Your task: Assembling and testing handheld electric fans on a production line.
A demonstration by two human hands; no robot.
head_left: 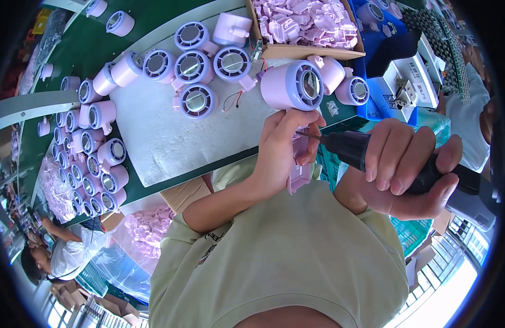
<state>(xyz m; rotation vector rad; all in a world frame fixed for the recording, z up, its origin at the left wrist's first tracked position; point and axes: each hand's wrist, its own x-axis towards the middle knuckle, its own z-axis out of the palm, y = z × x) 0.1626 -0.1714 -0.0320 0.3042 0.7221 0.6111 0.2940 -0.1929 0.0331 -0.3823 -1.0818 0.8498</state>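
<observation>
My left hand [280, 145] is closed round the handle of a pink handheld fan [279, 87]. The fan's round head, with a lilac ring and shiny centre, points up and to the right. Below the fingers shows the hollow inside of its open handle [300, 174]. My right hand [408, 169] grips a black electric screwdriver [345, 147], held nearly level. Its thin bit reaches left to the handle, beside my left fingers; whether the tip sits in a screw is too small to tell.
Several similar fans [194, 66] stand on the white work mat [159, 131], near a small wired part [233, 101]. More fans [91, 164] crowd the left. A cardboard box [312, 52] of pink plastic parts and a blue bin [373, 101] lie beyond. Another person [72, 254] sits lower left.
</observation>
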